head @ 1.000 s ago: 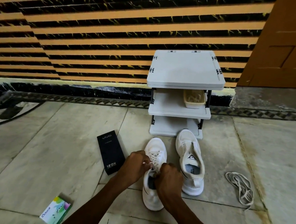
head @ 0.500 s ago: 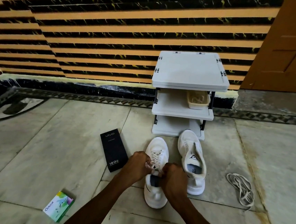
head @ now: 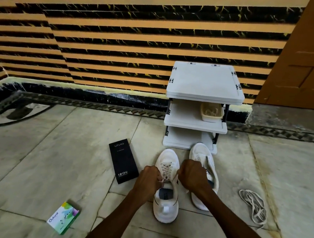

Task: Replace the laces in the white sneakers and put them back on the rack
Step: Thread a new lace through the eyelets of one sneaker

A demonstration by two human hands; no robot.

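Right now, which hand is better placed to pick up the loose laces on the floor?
Right, probably: the right hand is nearer the loose laces; the left hand would cross the second sneaker.

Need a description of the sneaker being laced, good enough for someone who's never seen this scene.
Find the grey three-tier shoe rack against the striped wall; two white sneakers lie on the floor before it. Take the left sneaker, next to the black vivo box. Unlike the right sneaker, its criss-crossed laces are gripped by the left hand and right hand.
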